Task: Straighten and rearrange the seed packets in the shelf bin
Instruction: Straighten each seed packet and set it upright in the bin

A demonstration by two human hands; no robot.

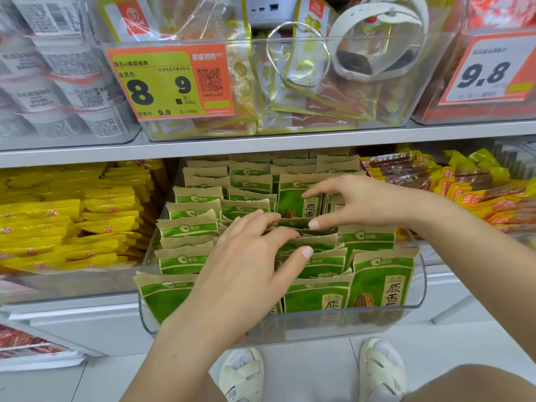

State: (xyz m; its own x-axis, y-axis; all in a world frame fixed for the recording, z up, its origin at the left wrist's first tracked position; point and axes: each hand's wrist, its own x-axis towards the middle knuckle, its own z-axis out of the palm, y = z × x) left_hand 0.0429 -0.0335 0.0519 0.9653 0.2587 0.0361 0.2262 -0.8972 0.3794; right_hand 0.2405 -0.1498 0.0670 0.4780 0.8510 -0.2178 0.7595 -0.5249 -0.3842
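Note:
A clear plastic shelf bin [290, 326] holds several rows of green and tan seed packets [188, 227], most upright. My left hand [246, 262] lies over the middle row, its fingers spread and lightly bent onto the packet tops. My right hand [353, 201] reaches in from the right; its forefinger touches the top of an upright packet [293, 198] and its thumb points down toward the packets below. The packets under both hands are partly hidden.
Yellow snack packets [72, 221] fill the bin to the left, orange and yellow ones [478, 195] the bin to the right. An upper shelf [261, 140] carries clear bins with price tags [171, 82]. My shoes [380, 369] stand on the floor below.

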